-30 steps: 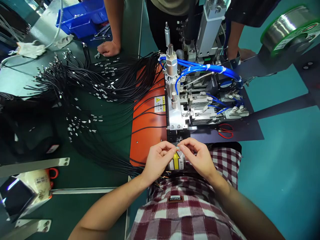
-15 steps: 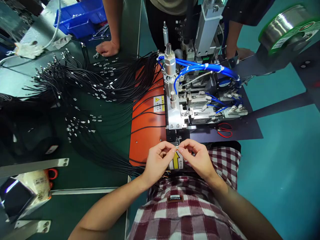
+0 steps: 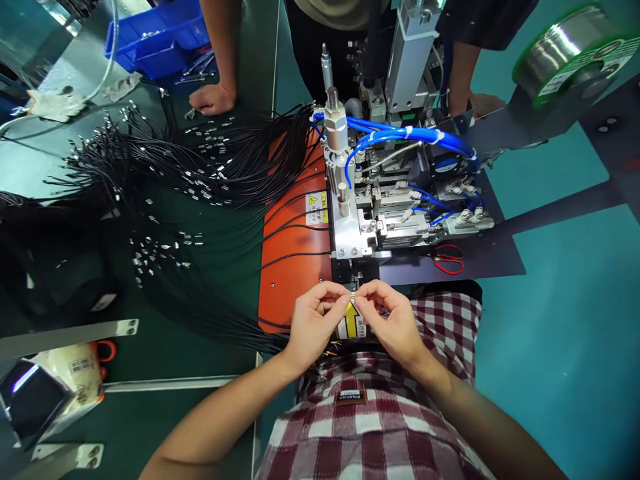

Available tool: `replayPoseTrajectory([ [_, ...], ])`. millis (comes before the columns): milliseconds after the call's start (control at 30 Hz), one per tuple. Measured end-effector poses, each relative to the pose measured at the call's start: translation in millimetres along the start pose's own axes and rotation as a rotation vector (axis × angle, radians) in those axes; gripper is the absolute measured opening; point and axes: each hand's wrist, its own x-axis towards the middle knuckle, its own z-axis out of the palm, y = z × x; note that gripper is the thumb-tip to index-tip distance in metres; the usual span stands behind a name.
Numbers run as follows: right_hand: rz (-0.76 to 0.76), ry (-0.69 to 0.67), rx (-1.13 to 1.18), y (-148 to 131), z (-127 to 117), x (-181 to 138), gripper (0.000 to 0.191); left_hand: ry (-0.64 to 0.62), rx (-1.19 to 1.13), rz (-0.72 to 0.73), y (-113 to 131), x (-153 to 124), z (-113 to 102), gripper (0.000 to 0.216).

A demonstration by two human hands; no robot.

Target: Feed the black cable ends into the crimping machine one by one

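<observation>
My left hand (image 3: 316,319) and my right hand (image 3: 388,321) meet fingertip to fingertip just in front of a small metal machine (image 3: 373,213) with blue air hoses. Both pinch a tiny metal part (image 3: 353,295) at a cable end, above a yellow arrow label (image 3: 353,319). Thin coloured wires (image 3: 334,347) show under my left hand. Black cables (image 3: 280,230) run from the machine's left side over an orange plate (image 3: 295,267).
A large spread of black cables with metal ends (image 3: 165,187) covers the green table at left. Another person's hand (image 3: 213,99) rests at the back by a blue bin (image 3: 160,33). Red scissors (image 3: 447,260) lie right of the machine; a wire spool (image 3: 565,53) stands far right.
My hands have stayed pinched together at the same spot; the view has only shifted slightly.
</observation>
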Motion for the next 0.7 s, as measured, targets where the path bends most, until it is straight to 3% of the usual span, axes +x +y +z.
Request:
replayPoseTrajectory([
  [267, -0.06, 0.019, -0.067, 4, 11, -5, 0.012, -0.047, -0.028, -0.011, 1, 1, -2, 0.021],
  [433, -0.073, 0.017, -0.107, 1, 4, -2, 0.007, -0.047, -0.044, -0.016, -1, 1, -3, 0.021],
  [700, -0.046, 0.082, -0.011, -2, 6, 2, 0.007, -0.037, -0.058, 0.048, -2, 1, 0, 0.016],
])
